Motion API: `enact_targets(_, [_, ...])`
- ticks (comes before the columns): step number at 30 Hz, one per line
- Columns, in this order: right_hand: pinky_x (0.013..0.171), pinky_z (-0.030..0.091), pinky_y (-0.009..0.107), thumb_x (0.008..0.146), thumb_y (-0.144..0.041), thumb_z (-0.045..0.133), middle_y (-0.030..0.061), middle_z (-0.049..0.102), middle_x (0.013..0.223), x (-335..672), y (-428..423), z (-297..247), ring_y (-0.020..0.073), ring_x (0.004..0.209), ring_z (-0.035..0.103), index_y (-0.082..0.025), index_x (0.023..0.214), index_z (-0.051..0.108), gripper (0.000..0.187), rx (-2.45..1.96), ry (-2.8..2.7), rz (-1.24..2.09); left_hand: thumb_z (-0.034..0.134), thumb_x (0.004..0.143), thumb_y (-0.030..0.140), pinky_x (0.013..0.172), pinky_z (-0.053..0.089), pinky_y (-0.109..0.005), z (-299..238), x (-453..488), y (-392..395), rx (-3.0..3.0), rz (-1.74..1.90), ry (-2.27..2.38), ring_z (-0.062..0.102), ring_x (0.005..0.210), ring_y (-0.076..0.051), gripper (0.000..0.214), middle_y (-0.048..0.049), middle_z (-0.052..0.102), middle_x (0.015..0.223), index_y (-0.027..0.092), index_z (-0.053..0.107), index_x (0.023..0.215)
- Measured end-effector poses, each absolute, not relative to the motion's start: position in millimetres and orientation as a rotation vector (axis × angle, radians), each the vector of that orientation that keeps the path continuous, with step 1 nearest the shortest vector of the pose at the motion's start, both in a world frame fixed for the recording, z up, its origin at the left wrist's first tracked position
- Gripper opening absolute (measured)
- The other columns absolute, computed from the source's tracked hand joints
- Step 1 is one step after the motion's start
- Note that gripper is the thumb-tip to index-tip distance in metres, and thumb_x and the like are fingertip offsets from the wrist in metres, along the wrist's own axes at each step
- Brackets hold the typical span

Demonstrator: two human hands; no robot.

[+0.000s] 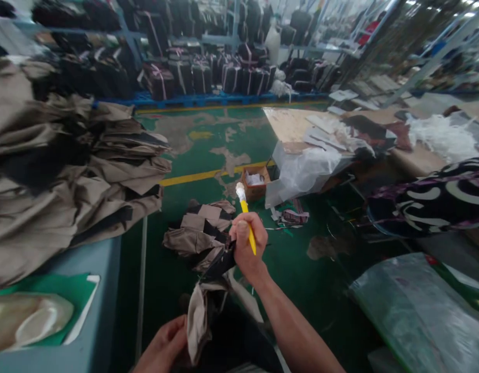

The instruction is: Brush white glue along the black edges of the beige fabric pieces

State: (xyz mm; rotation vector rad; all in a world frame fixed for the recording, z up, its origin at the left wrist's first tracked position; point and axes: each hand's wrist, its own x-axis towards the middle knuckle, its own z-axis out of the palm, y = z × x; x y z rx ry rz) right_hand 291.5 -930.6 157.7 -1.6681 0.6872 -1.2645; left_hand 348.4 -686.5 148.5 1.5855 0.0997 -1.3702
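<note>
My right hand [247, 244] is closed round a yellow-handled brush [246, 213] with a white tip that points up and away. The same hand also pinches the upper end of a beige and black fabric piece [208, 300]. That piece hangs down toward my lap. My left hand [164, 346], at the bottom edge, is closed on the lower end of the same fabric piece. More beige and black fabric pieces [196, 230] lie on the green floor just beyond my hands.
A tall stack of beige fabric pieces [64, 171] fills the left on a blue-grey table [99, 290]. A small cardboard box [255, 182] sits on the floor. Clear plastic bags [305, 171] hang from a wooden table [289, 124]. Black bundles fill shelves behind.
</note>
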Motion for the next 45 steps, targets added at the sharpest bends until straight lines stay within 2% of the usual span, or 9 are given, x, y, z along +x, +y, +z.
enact_targets(4, [0.057,0.047,0.025,0.107,-0.058,0.052,-0.0043,0.055,0.062,300.9,-915.7,190.9,0.0115,0.053,0.053,-0.022,0.086,0.063,0.043,-1.833,0.488,-1.200,0.093,0.058,0.063,0.077,0.063,-0.037,175.4,380.6,-675.9,1.851,-1.025,-0.118,0.074,0.085,-0.035,0.039,-0.0058,0.076,0.072,0.029,0.077,0.070])
enact_targets(9, [0.061,0.050,0.024,0.109,-0.052,0.050,-0.0035,0.060,0.066,316.2,-896.2,214.4,0.0106,0.055,0.055,-0.022,0.088,0.064,0.040,-2.004,0.314,-1.126,0.086,0.064,0.069,0.084,0.063,-0.034,223.2,400.1,-676.2,1.610,-0.791,-0.295,0.073,0.104,-0.037,0.062,-0.0125,0.081,0.112,0.024,0.084,0.106])
enact_targets(11, [0.062,0.050,0.023,0.110,-0.052,0.050,-0.0026,0.064,0.070,324.5,-888.6,215.4,0.0103,0.057,0.057,-0.022,0.087,0.065,0.040,-2.061,0.255,-1.095,0.093,0.061,0.053,0.071,0.059,-0.031,237.4,396.3,-684.7,1.649,-0.858,-0.500,0.073,0.084,-0.031,0.049,-0.0092,0.081,0.097,0.026,0.083,0.101])
enact_targets(15, [0.064,0.052,0.023,0.109,-0.053,0.049,-0.0010,0.067,0.073,343.6,-882.6,205.9,0.0116,0.063,0.063,-0.022,0.086,0.066,0.042,-2.147,0.174,-1.051,0.077,0.083,0.042,0.054,0.040,-0.027,240.7,386.0,-704.3,1.760,-0.751,-0.704,0.050,0.052,-0.017,0.019,0.0014,0.063,0.059,0.026,0.070,0.077])
enact_targets(18, [0.074,0.057,0.028,0.109,-0.048,0.050,0.0017,0.072,0.078,353.6,-891.8,195.4,0.0154,0.073,0.071,-0.022,0.089,0.066,0.036,-2.169,0.211,-1.069,0.068,0.090,0.044,0.054,0.037,-0.027,224.9,383.1,-718.5,1.703,-0.774,-0.593,0.046,0.054,-0.017,0.024,0.0024,0.058,0.059,0.023,0.070,0.079])
enact_targets(24, [0.086,0.063,0.033,0.102,-0.032,0.065,0.0065,0.081,0.104,311.1,-913.7,184.1,0.0200,0.095,0.079,-0.024,0.103,0.063,0.008,-2.183,0.284,-0.969,0.076,0.079,0.046,0.070,0.050,-0.029,187.4,381.3,-763.1,1.563,-0.642,-0.146,0.064,0.076,-0.022,0.027,-0.0030,0.074,0.078,0.019,0.077,0.079])
enact_targets(30, [0.097,0.065,0.042,0.089,-0.039,0.076,0.0166,0.074,0.135,245.0,-905.7,167.9,0.0303,0.118,0.076,-0.022,0.127,0.059,0.045,-2.471,0.290,-0.665,0.079,0.071,0.055,0.063,0.054,-0.029,174.7,362.2,-812.8,1.452,-0.636,0.144,0.067,0.068,-0.021,0.038,-0.0037,0.073,0.073,0.018,0.072,0.077])
enact_targets(35, [0.084,0.064,0.035,0.096,-0.015,0.058,0.0129,0.080,0.117,248.5,-927.5,140.5,0.0267,0.104,0.080,-0.021,0.126,0.064,0.031,-2.558,0.381,-0.819,0.080,0.070,0.050,0.074,0.058,-0.031,174.5,332.4,-844.2,1.351,-0.596,0.254,0.071,0.078,-0.022,0.035,-0.0046,0.076,0.081,0.018,0.074,0.082])
enact_targets(45, [0.068,0.059,0.028,0.103,-0.025,0.053,0.0041,0.080,0.090,265.3,-996.7,159.5,0.0190,0.075,0.078,-0.023,0.108,0.069,0.017,-2.475,-0.014,-0.876,0.076,0.082,0.046,0.084,0.057,-0.031,201.8,314.9,-830.1,1.380,-0.567,-0.035,0.070,0.088,-0.024,0.026,-0.0062,0.077,0.088,0.021,0.077,0.086])
